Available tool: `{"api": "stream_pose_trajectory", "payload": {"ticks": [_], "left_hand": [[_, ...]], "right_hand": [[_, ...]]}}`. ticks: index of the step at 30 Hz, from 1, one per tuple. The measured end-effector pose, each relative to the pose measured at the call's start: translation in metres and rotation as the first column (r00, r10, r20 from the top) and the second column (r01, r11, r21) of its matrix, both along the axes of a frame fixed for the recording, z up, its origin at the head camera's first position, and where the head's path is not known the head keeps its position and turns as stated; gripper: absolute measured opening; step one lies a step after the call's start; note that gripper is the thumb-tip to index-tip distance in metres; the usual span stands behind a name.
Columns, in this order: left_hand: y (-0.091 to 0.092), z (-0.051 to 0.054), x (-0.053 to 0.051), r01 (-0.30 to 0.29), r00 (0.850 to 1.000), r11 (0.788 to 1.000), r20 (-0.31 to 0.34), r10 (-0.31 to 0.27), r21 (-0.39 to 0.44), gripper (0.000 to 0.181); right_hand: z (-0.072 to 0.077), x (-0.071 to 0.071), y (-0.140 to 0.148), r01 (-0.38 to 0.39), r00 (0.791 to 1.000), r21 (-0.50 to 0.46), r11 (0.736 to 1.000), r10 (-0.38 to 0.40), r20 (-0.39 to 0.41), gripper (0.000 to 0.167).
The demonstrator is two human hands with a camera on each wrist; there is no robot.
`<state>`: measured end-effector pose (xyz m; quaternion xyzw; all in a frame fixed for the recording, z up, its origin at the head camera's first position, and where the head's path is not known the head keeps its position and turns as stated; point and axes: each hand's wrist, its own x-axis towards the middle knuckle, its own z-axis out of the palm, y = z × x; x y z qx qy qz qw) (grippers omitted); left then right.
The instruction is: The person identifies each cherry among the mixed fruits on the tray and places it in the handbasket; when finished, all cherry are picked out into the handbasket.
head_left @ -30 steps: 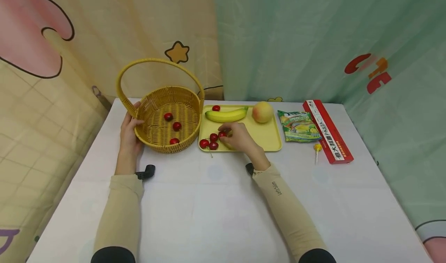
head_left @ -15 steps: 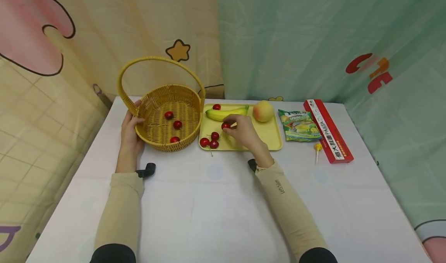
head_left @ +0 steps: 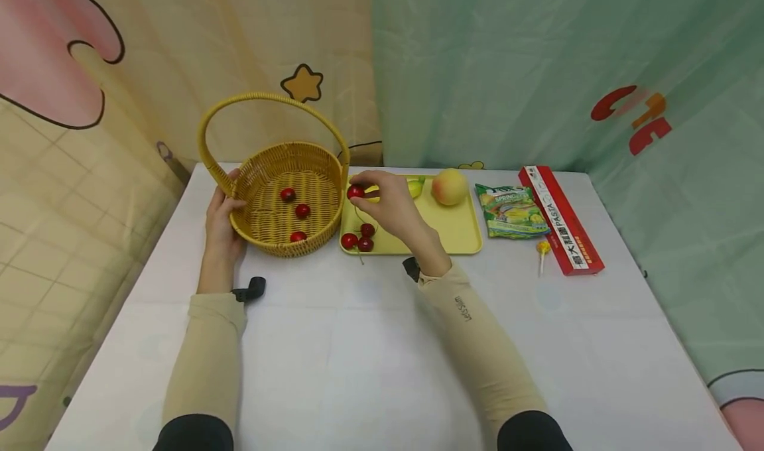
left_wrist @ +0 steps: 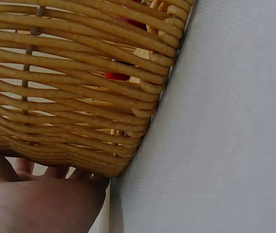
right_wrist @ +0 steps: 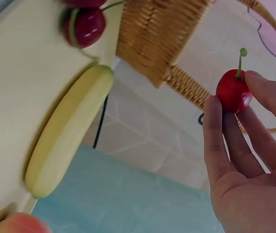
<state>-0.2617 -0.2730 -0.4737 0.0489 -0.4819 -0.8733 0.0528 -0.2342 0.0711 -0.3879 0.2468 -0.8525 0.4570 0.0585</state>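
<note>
My left hand (head_left: 222, 232) grips the left side of a yellow wicker basket (head_left: 268, 217), its thumb over the rim. Inside lie 3 red cherries (head_left: 302, 211). Between the thumb and fingertips of my right hand (head_left: 396, 205) is a red cherry (head_left: 355, 192), held above the tray beside the basket's right rim; its green stem points up in the right wrist view. Several more cherries (head_left: 365, 243) lie at the near left corner of a yellow tray (head_left: 456, 235). A banana (right_wrist: 70, 131), partly hidden by my right hand in the head view, lies on that tray near a peach (head_left: 449, 187).
Right of the tray lie a green snack packet (head_left: 513, 212), a yellow lollipop (head_left: 542, 248) and a long red pasta box (head_left: 564, 222). The basket's tall handle (head_left: 268, 97) arches over its opening. A curtain (head_left: 477, 73) hangs behind the white table (head_left: 358, 358).
My right hand has lifted a cherry from the tray's near left group and carried it up and left, towards the basket rim. My left hand stays on the basket.
</note>
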Motion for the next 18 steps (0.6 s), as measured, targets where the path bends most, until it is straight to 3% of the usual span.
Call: {"api": "stream_pose_trajectory", "payload": {"ticks": [7, 18], "left_hand": [[-0.001, -0.002, 0.001, -0.003, 1.0, 1.0, 0.01, 0.003, 0.001, 0.063], [0.001, 0.001, 0.003, 0.005, 1.0, 1.0, 0.02, -0.006, 0.028, 0.062]], "right_hand": [[0.012, 0.001, -0.023, -0.021, 0.999, 0.027, 0.999, 0.023, -0.048, 0.03], [0.019, -0.001, -0.051, -0.046, 0.999, 0.022, 0.999, 0.047, -0.018, 0.031]]}}
